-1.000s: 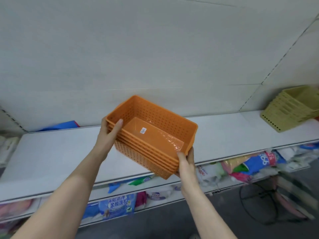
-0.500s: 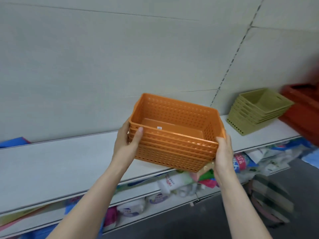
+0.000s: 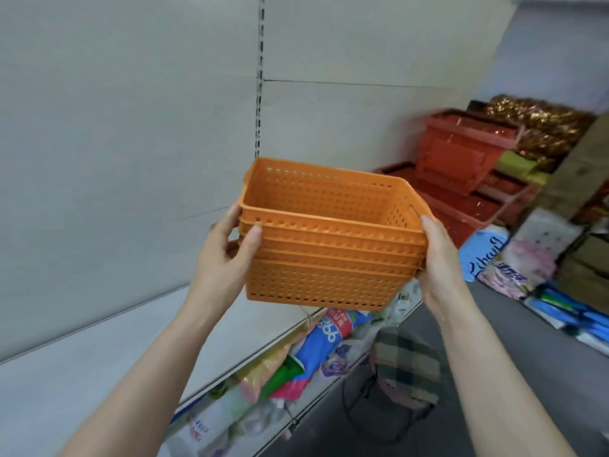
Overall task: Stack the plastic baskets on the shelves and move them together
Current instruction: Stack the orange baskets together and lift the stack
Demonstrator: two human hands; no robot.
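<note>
Only 2 forearms and 2 hands of the person are visible. Both arms are bare along all the length that shows, from the lower edge up to the wrists; no sleeve covers them. The left hand has a thumb with a short, plain nail. The right hand also shows a short nail without polish. The forearms are slim and smooth. The rest of the body is outside the view.
</note>
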